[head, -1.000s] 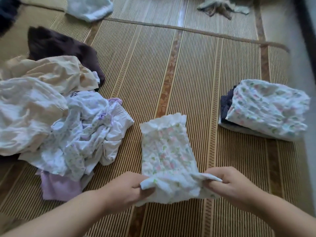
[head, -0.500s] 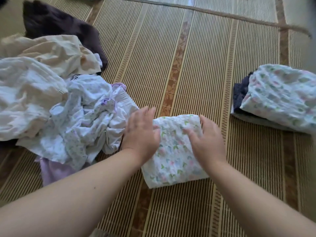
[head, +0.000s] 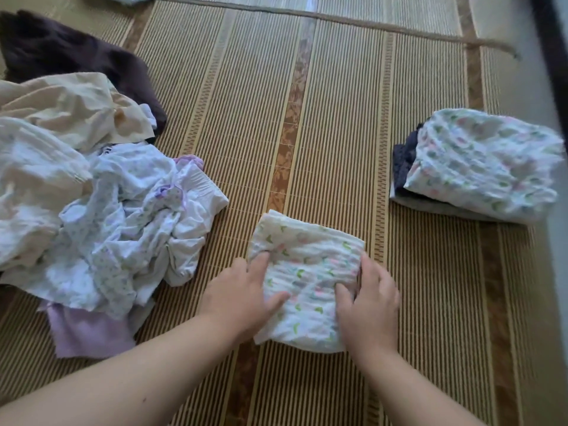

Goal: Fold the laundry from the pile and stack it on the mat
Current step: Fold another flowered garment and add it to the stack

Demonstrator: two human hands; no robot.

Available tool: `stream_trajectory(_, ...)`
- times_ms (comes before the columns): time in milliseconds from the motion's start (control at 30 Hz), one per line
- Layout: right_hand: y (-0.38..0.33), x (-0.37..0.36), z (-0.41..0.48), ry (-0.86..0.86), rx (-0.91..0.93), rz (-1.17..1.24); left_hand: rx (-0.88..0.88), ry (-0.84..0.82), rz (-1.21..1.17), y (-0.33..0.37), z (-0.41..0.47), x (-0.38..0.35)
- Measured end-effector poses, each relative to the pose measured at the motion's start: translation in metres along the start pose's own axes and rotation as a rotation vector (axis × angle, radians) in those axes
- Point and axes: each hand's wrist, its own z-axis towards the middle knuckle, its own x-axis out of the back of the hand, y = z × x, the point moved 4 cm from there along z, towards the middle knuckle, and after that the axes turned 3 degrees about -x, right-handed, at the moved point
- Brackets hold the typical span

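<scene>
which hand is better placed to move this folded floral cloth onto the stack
Probably right: the right hand holds the folded floral cloth at the edge facing the stack, off to the right; the left hand is on the pile side.

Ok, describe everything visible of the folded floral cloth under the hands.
The floral cloth is white, crinkly fabric with pink and green prints, folded into a rough rectangle, lying flat on the striped mat between the pile and the stack. The left hand touches its left side; the right hand covers its right edge.
</scene>
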Motion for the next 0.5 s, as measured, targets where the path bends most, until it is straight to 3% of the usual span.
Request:
stream_trajectory(133,0.006,-0.009,0.003,-0.159,-0.193,0.354,0.244,0.050,-0.564,-0.009,0.011,0.007)
stream_trajectory(267,-0.004,-0.007,0.007,-0.266,-0.074,0.410,0.114,-0.040,-0.917,-0.002,0.027,0.009)
stream_trajectory(367,-0.010,-0.004,0.012,-0.367,0.022,0.473,0.026,-0.111,-1.051,0.004,0.028,0.010)
stream_trajectory(500,-0.005,0.005,0.016,-0.535,-0.038,0.662,-0.022,-0.240,-1.323,0.017,0.024,0.011)
